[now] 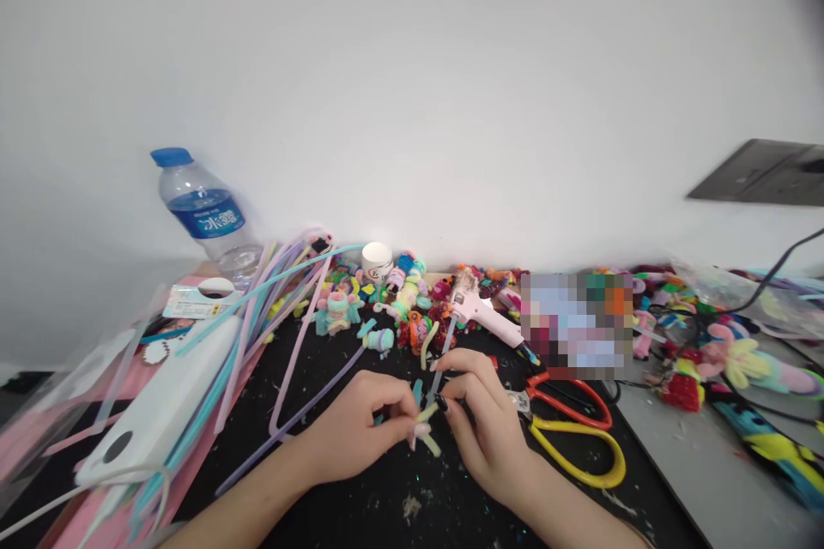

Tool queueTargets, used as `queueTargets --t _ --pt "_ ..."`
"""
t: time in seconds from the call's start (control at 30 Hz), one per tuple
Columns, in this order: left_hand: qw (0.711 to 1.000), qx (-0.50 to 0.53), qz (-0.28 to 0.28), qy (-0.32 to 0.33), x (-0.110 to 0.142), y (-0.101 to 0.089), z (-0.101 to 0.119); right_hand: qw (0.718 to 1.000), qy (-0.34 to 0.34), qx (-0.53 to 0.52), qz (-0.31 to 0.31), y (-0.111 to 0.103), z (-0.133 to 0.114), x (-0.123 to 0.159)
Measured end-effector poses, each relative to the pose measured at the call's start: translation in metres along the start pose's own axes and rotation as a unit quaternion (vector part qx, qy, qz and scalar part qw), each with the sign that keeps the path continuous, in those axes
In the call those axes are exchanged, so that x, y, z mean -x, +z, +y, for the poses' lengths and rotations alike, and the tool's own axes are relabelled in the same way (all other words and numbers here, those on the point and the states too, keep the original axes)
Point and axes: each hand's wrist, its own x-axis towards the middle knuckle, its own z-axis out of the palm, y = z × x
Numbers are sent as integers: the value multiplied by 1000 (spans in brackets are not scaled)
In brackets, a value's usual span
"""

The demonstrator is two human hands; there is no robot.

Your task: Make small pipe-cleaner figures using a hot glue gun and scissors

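Low in the middle of the head view, my left hand (370, 425) pinches a short pale yellow pipe cleaner piece (433, 446) with a small pinkish bit at its middle. Close on its right, my right hand (486, 425) has thumb and fingertips, one nail dark, closed at the piece's upper end. Just beyond the fingers, a pink hot glue gun (486, 317) lies with a translucent glue stick (445, 347) running back towards my right hand. Scissors with one red and one yellow handle (579, 450) lie right of my right hand.
Finished pipe cleaner figures (338, 309) line the wall. At left are a water bottle (206, 210), a white power strip (167, 395) and long pastel pipe cleaners (241, 343). A purple stem (296, 416) lies by my left arm. A blurred-out patch (576, 322) sits behind the scissors.
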Motion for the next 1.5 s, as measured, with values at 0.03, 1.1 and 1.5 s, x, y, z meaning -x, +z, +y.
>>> queueTargets --t 0.03,1.1,1.5 --pt "1000 -1 -9 4 0 0 0 1000 -2 -2 -2 0 0 0" --pt "981 93 162 -60 0 -11 -15 993 34 80 75 -17 25 -5" --pt "977 39 205 -44 0 -11 -18 936 175 300 60 -22 62 -9"
